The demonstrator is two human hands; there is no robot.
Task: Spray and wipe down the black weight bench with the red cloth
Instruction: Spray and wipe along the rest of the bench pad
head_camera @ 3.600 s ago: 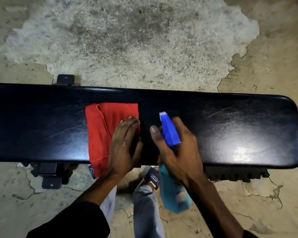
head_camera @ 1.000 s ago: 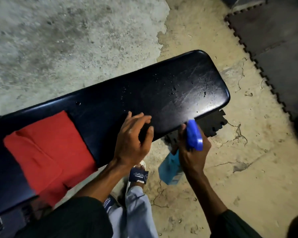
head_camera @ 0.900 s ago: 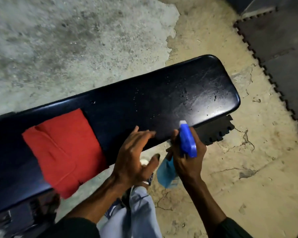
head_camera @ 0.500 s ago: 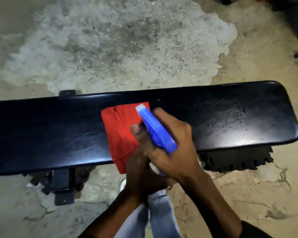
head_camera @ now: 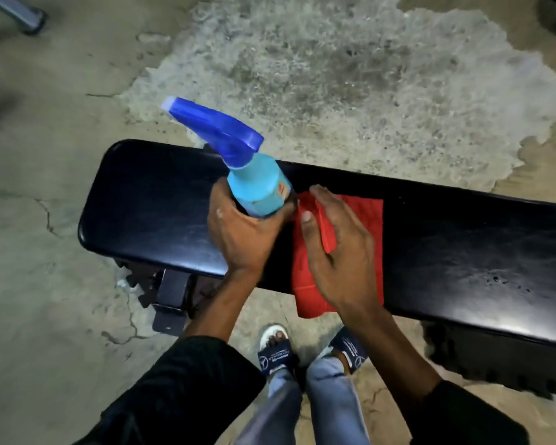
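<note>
Your left hand [head_camera: 244, 232] grips the spray bottle [head_camera: 254, 184] upright; your right hand [head_camera: 337, 252] pinches a fold of the red cloth [head_camera: 366, 220] on the black bench [head_camera: 148, 213], over cracked concrete floor [head_camera: 45, 284].

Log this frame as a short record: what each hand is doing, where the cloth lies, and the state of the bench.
left hand: grips the spray bottle by its body, nozzle pointing up and left
right hand: rests on the red cloth, thumb pinching a fold
red cloth: spread on the bench, near edge hanging over the side
bench: black, droplets visible toward its right end
floor: cracked concrete
</note>
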